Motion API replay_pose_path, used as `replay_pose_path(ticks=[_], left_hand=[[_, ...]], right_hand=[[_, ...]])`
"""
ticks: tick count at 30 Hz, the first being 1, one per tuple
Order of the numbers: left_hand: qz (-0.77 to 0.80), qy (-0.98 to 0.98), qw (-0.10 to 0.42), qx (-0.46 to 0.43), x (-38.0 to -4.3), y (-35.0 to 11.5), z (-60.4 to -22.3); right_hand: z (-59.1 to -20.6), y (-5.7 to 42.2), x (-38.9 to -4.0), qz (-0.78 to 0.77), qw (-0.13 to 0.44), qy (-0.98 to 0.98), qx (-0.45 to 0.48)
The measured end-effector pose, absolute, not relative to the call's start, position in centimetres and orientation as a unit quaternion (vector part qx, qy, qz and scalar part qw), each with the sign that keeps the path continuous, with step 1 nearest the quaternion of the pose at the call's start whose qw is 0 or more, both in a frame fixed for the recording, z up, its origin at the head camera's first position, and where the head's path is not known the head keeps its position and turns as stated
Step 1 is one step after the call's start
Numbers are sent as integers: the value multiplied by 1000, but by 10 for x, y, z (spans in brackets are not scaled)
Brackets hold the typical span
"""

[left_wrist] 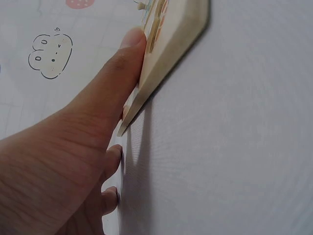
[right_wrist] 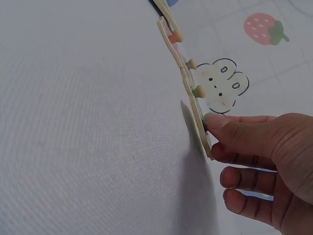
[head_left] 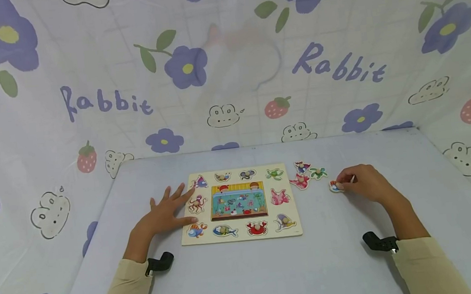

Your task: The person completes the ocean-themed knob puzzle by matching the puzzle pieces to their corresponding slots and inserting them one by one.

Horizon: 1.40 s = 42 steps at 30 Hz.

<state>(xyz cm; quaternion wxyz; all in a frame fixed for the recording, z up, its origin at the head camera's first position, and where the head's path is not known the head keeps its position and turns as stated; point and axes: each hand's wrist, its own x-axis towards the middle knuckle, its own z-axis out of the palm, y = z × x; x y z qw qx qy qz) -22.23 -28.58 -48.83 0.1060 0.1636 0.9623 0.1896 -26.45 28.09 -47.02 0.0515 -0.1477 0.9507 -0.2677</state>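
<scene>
A wooden peg puzzle board [head_left: 242, 237] with sea animals round a fish-tank picture lies flat on the table. My left hand [head_left: 162, 214] rests spread over its left edge, thumb and a fingertip on the board; the left wrist view shows the thumb [left_wrist: 110, 73] lying along the board's edge. Right of the board, my right hand [head_left: 364, 183] pinches a blue and orange puzzle piece [head_left: 334, 186] by its knob, between thumb and index finger. In the right wrist view the piece [right_wrist: 199, 128] stands close over the table, its knob mostly hidden by the thumb.
Between the board and my right hand lie three loose pieces: a pink one [head_left: 300, 181], a green turtle [head_left: 318, 172] and a dark purple and red one [head_left: 302, 166]. Knobbed pieces such as a red crab [head_left: 257, 228] sit in the board. A patterned cloth [head_left: 245, 70] hangs behind the table.
</scene>
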Motion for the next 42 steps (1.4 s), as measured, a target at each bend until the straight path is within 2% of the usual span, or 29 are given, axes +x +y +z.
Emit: replay_pose_path(ticks=[19, 42], left_hand=[[189, 963, 109, 155, -223, -286, -490], [192, 963, 116, 151, -227, -286, -491]], right_hand=[[-459, 273, -260, -275, 47, 951, -137], [-437, 233, -246, -278, 15, 938, -207]])
